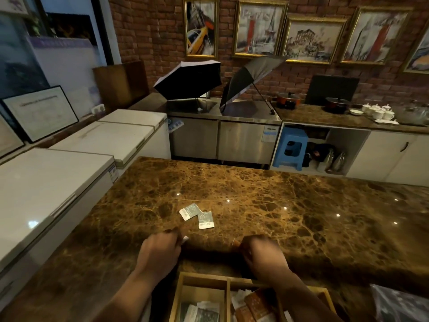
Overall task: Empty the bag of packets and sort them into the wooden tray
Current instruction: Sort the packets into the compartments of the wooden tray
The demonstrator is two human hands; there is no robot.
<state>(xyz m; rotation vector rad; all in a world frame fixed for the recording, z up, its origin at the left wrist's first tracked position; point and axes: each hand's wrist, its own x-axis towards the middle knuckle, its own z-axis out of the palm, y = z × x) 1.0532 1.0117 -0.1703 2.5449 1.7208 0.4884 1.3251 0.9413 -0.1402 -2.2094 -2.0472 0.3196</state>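
Wooden tray (pixel 228 281) at six o'clock already holds sorted packets; left hand (pixel 160 251) pinches a white one, right hand (pixel 261 253) is curled, contents unclear. Two packets (pixel 196 214) wait at twelve, likely next for picking up

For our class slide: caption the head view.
Two white packets on brown marble counter, beyond both hands, wooden tray nearest.
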